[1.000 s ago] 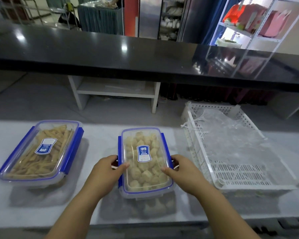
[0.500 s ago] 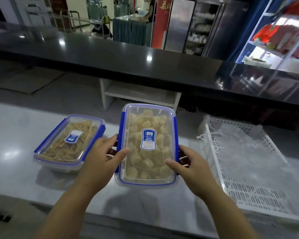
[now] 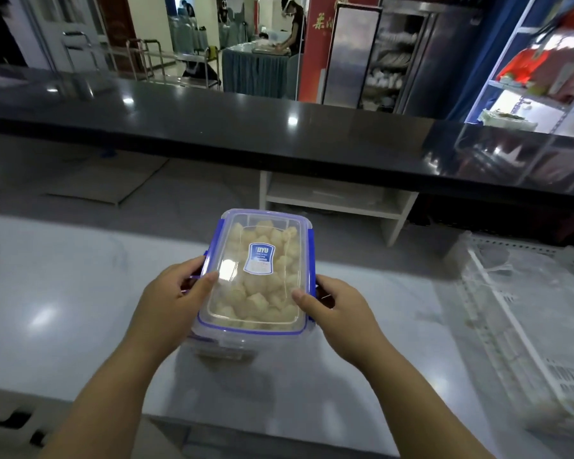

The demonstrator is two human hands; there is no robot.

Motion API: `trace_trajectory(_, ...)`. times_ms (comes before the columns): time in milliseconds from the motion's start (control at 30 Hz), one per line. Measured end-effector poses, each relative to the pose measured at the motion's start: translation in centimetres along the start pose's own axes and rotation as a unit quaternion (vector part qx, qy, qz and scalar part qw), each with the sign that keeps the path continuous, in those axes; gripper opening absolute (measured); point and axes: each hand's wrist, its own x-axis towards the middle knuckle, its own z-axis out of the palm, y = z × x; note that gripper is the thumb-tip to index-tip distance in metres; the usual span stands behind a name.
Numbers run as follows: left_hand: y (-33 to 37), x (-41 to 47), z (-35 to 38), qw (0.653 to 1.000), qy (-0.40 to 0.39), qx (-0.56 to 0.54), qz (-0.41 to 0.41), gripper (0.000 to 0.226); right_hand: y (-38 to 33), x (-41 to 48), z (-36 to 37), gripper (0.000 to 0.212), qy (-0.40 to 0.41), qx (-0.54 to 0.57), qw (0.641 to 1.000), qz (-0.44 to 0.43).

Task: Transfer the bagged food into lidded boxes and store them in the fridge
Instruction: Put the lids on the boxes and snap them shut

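Box (image 3: pixel 257 276) between both hands' fingers (image 3: pixel 201 286).

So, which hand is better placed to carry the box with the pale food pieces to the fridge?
Neither alone: both grip it. The left hand holds the left side of the lidded box, the right hand the right side, thumbs on the lid. If one must let go, I cannot say which; no fridge is clearly identifiable.

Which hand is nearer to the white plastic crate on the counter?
The right hand. It grips the right side of the lidded box, on the side toward the white crate. The left hand grips the box's left side, farther away.
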Motion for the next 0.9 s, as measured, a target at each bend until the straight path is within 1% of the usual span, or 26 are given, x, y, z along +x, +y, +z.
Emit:
trace_trajectory(67,-1.2,0.8,-1.2,1.000,-0.011,-0.020,-0.017,0.018,-0.4,0.6,1.9,0.021,-0.008,0.004,1.000,0.018)
trace_trajectory(200,-3.0,2.1,-2.7,0.998,-0.041,-0.045,-0.024,0.020,-1.0,1.5,4.3,0.010,-0.010,0.023,0.999,0.038)
trace_trajectory(300,-3.9,3.0,-3.5,0.993,-0.083,-0.072,-0.046,0.025,-1.4,1.6,5.5,0.014,-0.012,0.081,0.994,0.072)
trace_trajectory(433,-4.6,3.2,-3.6,0.977,-0.138,-0.130,-0.096,0.030,-1.2,1.2,6.7,0.019,-0.010,0.167,0.979,0.120)
trace_trajectory(533,-4.8,3.1,-3.2,0.973,-0.144,-0.154,-0.095,0.035,-1.1,0.9,6.7,0.018,0.004,0.195,0.972,0.129)
trace_trajectory(667,-4.6,3.1,-2.1,0.972,-0.156,-0.151,-0.086,0.037,-0.7,0.5,6.0,0.025,0.041,0.189,0.972,0.133)
trace_trajectory(767,-3.8,2.6,-0.1,0.968,-0.180,-0.153,-0.084,0.039,-0.1,-0.6,4.3,0.024,0.074,0.180,0.971,0.140)
trace_trajectory(900,-1.7,1.6,3.7,0.963,-0.216,-0.141,-0.081,0.034,0.8,-2.7,0.8,0.024,0.124,0.157,0.967,0.157)
